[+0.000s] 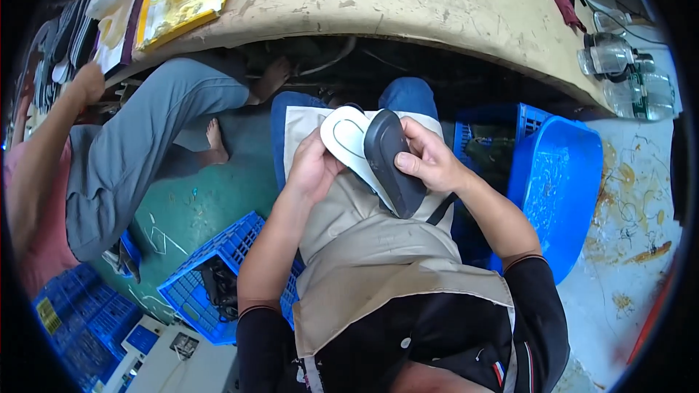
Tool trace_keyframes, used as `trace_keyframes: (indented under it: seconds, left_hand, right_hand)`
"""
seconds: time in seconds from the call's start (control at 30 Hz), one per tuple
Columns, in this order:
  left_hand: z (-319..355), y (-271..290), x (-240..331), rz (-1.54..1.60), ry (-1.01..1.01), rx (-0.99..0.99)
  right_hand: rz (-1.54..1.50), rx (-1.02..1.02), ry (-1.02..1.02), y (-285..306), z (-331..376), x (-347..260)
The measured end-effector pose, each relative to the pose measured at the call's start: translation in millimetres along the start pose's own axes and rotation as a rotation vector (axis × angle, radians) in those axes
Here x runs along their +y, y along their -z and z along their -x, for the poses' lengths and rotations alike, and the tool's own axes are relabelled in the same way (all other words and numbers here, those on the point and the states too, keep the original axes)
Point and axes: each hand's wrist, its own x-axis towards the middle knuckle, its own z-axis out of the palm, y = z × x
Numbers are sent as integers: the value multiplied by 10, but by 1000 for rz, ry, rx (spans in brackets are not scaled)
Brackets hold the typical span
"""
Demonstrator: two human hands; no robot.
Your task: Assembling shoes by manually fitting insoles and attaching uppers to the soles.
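Over my lap, in front of the beige apron (371, 247), I hold two shoe parts side by side. My left hand (313, 169) is closed on the left edge of a white insole (344, 127), which has a curved line near its top end. A black shoe sole (384, 149) is tilted beside it, gripped by my right hand (435, 162) with the thumb pressed on its face. The sole overlaps the insole's right edge and hides part of it. Whether the two are joined at their lower ends, I cannot tell.
A worn workbench (408, 0) curves across the far side. On my right stand a blue tub (564, 182) and a blue crate (531, 120); another blue crate (211, 284) with dark items is at my left. A co-worker's leg (145, 145) is nearby. Clear bottles (641, 94) stand far right.
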Motion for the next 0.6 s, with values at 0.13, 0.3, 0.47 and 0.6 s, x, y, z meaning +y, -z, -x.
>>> trace_keyframes:
  seconds: [0.13, 0.3, 0.47, 0.6]
  left_hand:
    - [32, -79, -6, 165, 30, -96]
    - [9, -97, -40, 211, -76, -122]
    - [-50, -34, 20, 133, -127, -151]
    - [-45, -56, 164, 99, -121, -154]
  right_hand:
    - [75, 51, 43, -78, 13, 51]
    - [101, 108, 53, -119, -54, -70]
    - [175, 117, 94, -66, -128, -53]
    - [99, 101, 132, -31, -163, 5]
